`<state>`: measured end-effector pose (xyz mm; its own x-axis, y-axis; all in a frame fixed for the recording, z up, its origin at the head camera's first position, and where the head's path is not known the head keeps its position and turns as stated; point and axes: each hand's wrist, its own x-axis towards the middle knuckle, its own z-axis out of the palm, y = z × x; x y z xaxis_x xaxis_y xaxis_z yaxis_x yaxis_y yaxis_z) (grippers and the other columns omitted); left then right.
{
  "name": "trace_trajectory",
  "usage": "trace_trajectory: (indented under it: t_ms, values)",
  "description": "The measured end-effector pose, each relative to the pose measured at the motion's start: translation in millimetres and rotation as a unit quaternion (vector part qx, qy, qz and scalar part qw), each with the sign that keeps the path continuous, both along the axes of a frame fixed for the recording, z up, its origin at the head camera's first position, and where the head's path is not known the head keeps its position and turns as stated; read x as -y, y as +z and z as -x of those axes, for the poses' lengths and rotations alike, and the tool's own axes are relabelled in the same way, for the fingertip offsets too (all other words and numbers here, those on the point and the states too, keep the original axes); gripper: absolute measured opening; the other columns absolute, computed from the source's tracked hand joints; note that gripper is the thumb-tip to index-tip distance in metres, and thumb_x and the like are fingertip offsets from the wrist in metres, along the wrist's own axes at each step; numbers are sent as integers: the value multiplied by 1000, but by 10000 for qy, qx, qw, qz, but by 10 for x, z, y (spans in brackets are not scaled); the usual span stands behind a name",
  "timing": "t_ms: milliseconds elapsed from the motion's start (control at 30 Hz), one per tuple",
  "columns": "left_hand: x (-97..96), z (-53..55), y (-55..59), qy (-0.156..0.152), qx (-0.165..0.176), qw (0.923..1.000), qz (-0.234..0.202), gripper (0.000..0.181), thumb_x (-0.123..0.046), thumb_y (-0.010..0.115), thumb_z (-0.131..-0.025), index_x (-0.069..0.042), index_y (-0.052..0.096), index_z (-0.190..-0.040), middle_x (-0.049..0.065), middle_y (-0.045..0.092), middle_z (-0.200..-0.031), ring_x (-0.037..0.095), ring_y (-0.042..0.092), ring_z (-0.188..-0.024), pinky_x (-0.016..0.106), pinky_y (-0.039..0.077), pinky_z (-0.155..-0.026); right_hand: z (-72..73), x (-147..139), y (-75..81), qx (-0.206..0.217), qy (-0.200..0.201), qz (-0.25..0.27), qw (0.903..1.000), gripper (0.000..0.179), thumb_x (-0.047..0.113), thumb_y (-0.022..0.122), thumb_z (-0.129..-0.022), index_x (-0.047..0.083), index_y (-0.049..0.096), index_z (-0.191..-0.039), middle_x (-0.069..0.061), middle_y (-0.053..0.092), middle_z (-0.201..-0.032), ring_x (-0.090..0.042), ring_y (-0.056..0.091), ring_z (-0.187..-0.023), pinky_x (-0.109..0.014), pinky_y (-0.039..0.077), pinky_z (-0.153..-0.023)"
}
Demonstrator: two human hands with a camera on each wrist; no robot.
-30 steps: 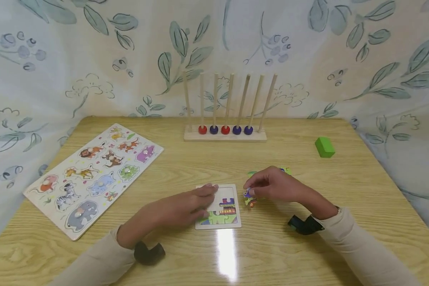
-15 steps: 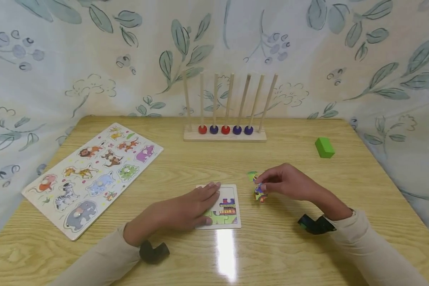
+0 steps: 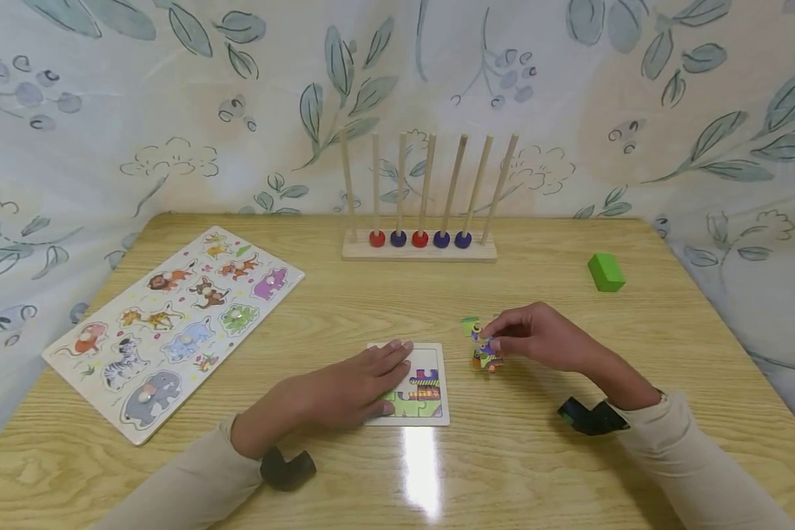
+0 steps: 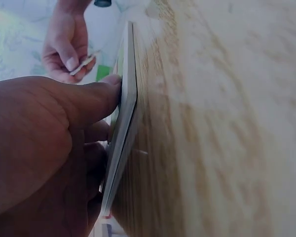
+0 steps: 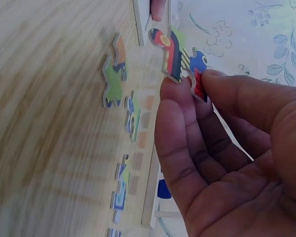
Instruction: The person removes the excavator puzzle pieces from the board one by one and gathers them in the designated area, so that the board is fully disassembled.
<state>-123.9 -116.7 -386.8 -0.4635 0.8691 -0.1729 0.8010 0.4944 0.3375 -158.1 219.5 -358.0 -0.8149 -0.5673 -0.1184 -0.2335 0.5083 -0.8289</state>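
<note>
My left hand (image 3: 347, 386) rests on a small framed jigsaw board (image 3: 445, 383), fingers laid flat across its left half. In the left wrist view the thumb lies at the board's rim (image 4: 129, 84). Green, purple and red pieces fill the board's lower right, and white backing shows above them. To the right of the board, my right hand (image 3: 546, 338) pinches a colourful jigsaw piece (image 5: 172, 54) between thumb and fingertips, raised over the table. Beyond it lie several loose pieces, among them a green one (image 3: 469, 324) and a green and orange one (image 5: 113, 81).
An animal peg puzzle (image 3: 195, 302) lies slanted at the left. Along the back stands a wooden rod stand (image 3: 419, 253) with red and blue beads. A green block (image 3: 606, 272) sits at the back right. Patterned cloth (image 3: 271, 88) hangs behind the table.
My right hand has shifted right, away from the board, with the jigsaw piece between its fingers, baring the loose green piece. The left hand has slid slightly right over the board.
</note>
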Motion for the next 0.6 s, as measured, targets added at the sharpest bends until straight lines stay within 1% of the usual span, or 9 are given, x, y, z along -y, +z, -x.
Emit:
trace_trajectory:
  t_ms: [233, 433, 600]
  values:
    - [6, -4, 5, -97, -144, 9998, -3, 61, -30, 47, -103, 2, 27, -152, 17, 10, -161, 29, 6, -147, 42, 14, -117, 26, -80, -19, -68, -75, -230, 9997, 17, 4, 65, -92, -2, 71, -107, -8, 69, -103, -14, 65, -84, -26, 54, -71]
    - [4, 1, 11, -31, -28, 10000, 63, 62, -32, 45, -104, -1, 24, -153, 14, 6, -162, 27, 2, -148, 42, 12, -117, 57, -162, -42, -61, -11, -317, 9995, 17, 5, 66, -92, -2, 71, -106, -8, 70, -102, -14, 64, -83, -25, 52, -70]
    - [-9, 8, 5, -1, 48, 10000, 16, 62, -32, 45, -104, -1, 24, -153, 15, 7, -162, 27, 2, -148, 42, 12, -117, 87, -234, -75, -26, -13, -439, 9990, 17, 4, 65, -91, -2, 71, -107, -6, 70, -97, -12, 62, -79, -25, 52, -68]
